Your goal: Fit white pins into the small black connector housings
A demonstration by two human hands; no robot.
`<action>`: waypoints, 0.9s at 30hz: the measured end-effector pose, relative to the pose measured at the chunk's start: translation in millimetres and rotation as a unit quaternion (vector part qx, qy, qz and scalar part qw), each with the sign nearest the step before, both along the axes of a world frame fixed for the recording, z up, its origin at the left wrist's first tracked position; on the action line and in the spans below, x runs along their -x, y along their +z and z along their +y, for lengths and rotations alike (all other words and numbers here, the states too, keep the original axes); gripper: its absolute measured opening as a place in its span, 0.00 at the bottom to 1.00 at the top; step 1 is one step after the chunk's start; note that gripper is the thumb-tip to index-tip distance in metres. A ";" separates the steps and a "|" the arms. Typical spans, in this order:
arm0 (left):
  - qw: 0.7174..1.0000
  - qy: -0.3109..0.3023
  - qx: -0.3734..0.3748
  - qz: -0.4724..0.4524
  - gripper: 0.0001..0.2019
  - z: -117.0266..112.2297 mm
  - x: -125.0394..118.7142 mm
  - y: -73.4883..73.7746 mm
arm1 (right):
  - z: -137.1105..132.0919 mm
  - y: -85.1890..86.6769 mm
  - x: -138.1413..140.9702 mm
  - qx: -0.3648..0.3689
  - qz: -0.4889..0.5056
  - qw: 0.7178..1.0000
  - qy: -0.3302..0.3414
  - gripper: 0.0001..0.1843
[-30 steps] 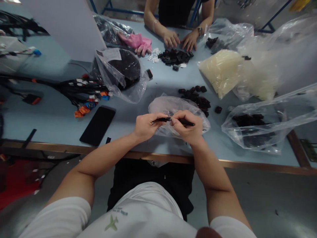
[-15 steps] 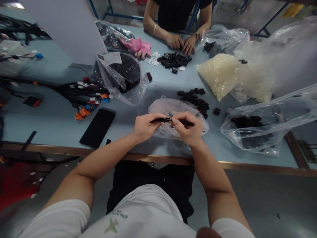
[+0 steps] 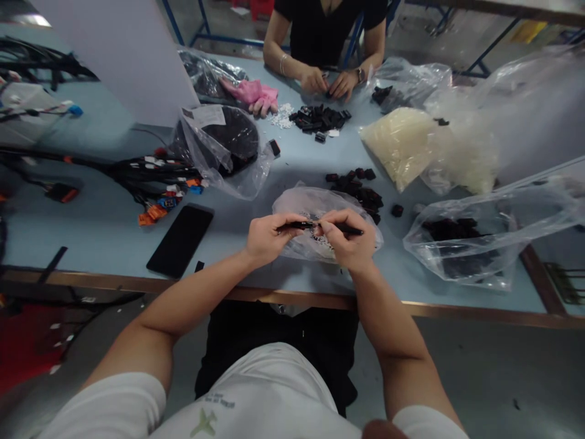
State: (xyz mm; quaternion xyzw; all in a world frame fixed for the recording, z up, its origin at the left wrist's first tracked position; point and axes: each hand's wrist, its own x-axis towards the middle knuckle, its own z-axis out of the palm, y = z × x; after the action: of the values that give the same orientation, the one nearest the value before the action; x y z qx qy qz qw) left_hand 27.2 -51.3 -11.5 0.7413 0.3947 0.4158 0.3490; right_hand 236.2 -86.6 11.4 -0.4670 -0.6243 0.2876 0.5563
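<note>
My left hand (image 3: 265,236) and my right hand (image 3: 348,241) meet above the near edge of the blue table (image 3: 105,225). Both are closed in a pinch on a thin black rod-like tool (image 3: 320,227) that runs level between them; its right end sticks out past my right fingers. Right under my hands lies a small clear plastic bag (image 3: 320,204) with small pale parts in it. A heap of black plastic connectors (image 3: 361,186) sits just behind that bag.
A black phone (image 3: 180,239) lies left of my hands. A wire harness (image 3: 155,177) with coloured plugs and a bagged black disc (image 3: 231,137) sit further left. Clear bags (image 3: 475,238) and a bag of pale ties (image 3: 402,143) fill the right. A person opposite (image 3: 326,79) handles black parts (image 3: 320,117).
My hands keep the same pinch on the black tool and have barely shifted. The view has tilted a little. The opposite person's hands have drawn back towards their body.
</note>
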 end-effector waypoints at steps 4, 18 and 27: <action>1.000 -0.003 0.003 -0.007 0.09 0.0 1.1 -1.5 | -1.6 2.6 1.9 0.008 -0.008 1.000 0.002 0.06; 1.000 0.002 0.003 0.011 0.09 -1.0 1.8 -1.3 | -1.2 -0.9 1.4 0.020 -0.018 1.000 0.004 0.06; 1.000 0.000 0.007 0.022 0.08 -3.2 0.9 -1.3 | -3.8 2.5 2.8 0.026 -0.044 0.999 0.010 0.05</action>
State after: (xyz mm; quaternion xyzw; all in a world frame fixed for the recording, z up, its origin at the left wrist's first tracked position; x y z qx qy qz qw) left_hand 26.3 -54.6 -12.8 0.7481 0.4049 0.3966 0.3452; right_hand 233.4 -90.4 13.9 -0.4870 -0.6456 0.2882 0.5129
